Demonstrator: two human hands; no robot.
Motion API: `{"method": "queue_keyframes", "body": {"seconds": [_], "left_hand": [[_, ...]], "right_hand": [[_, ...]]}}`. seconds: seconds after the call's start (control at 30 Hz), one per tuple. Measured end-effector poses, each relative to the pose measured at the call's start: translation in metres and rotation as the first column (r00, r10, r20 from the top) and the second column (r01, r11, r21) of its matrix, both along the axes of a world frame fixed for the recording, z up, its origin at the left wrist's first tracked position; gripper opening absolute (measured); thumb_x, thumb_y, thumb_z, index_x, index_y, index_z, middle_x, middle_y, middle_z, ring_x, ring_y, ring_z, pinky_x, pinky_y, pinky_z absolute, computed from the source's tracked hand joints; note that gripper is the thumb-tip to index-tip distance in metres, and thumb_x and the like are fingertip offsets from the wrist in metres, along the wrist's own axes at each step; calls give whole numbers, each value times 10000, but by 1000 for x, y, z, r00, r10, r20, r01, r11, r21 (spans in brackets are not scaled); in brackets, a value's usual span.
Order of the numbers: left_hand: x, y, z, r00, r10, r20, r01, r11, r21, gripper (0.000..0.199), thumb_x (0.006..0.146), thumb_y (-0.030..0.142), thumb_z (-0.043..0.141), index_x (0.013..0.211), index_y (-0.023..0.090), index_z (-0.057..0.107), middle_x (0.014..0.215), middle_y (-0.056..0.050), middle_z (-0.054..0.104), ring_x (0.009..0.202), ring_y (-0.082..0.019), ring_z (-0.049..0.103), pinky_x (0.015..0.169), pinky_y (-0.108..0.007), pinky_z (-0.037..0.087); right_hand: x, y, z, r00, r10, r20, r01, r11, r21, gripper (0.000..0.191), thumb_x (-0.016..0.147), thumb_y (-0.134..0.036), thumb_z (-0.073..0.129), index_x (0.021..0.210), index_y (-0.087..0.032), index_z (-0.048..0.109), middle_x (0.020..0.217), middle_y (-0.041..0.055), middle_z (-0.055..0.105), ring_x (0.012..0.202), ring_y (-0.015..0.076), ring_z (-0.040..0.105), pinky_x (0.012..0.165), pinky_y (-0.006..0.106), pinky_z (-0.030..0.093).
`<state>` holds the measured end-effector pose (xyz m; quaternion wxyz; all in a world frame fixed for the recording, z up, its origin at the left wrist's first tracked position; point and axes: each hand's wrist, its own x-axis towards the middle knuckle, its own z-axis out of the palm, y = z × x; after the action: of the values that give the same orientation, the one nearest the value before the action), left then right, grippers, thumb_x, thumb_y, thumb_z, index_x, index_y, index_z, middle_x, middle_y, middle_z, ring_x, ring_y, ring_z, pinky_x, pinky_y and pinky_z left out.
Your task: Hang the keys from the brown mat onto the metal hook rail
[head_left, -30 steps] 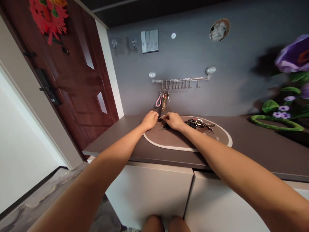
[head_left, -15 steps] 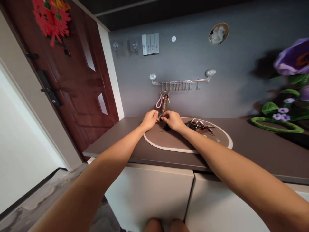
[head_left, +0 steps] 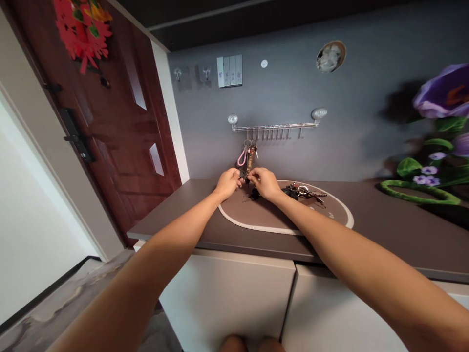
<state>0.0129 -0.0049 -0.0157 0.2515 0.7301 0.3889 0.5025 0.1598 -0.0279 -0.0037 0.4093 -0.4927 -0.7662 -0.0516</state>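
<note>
Above the mat's far left part, my left hand and my right hand are close together, fingertips pinched. Between them is a small dark bunch of keys with a ring; its details are too small to tell. Just behind, a pink loop keychain and a dark strap lettered "LOVE" hang from the hook rail. Right of my right hand, another bunch of keys with a large ring lies on the brown mat. A small black item shows under my right hand.
The mat lies on a dark countertop above white cabinet doors. To the right stand purple artificial flowers with a green base. A dark red door is at left. Clear hooks and a switch panel are on the wall.
The view has tilted up slightly. My right fingers have shifted a little on the small bunch, and more of the black item below shows. Both hands stay in nearly the same place.
</note>
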Motion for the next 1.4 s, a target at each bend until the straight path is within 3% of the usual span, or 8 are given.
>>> {"method": "queue_keyframes", "body": {"seconds": [0.27,0.67,1.07,1.23,1.4], "left_hand": [[-2,0,-2,999,36,-30,-36,999,7,232,837,261,337,659,155,441,543,31,479,436,-53,433,464,-176,355],[5,-2,-5,994,-93,-61,90,995,-52,212,848,245,304,731,146,450,650,-12,549,526,-73,519,494,-187,421],[6,-6,-6,960,84,-265,-53,991,124,189,806,224,371,791,148,544,697,-22,602,616,-108,548,625,-236,422],[7,-14,-3,948,81,-309,-38,989,144,189,785,196,391,777,153,575,675,-22,605,640,-123,549,633,-234,404],[8,-12,-6,945,77,-317,-31,988,148,199,779,179,391,767,158,589,650,-16,598,640,-125,547,626,-229,397]], "right_hand": [[1,-1,2,990,67,-123,-68,998,2,121,763,-210,491,740,-155,597,750,34,593,728,128,499,701,230,353],[2,-1,4,954,104,-282,-120,992,-40,178,759,-298,452,762,-154,558,748,22,591,687,124,507,681,239,374],[11,4,3,908,94,-409,-118,992,-33,232,742,-372,440,758,-160,532,707,12,565,650,127,498,644,250,396],[15,11,5,824,95,-559,-146,988,-46,241,724,-390,473,756,-158,530,697,12,557,639,122,506,637,257,428],[13,18,19,630,135,-765,-259,965,-43,245,687,-394,543,732,-154,524,697,11,562,644,119,532,644,280,481]]}}
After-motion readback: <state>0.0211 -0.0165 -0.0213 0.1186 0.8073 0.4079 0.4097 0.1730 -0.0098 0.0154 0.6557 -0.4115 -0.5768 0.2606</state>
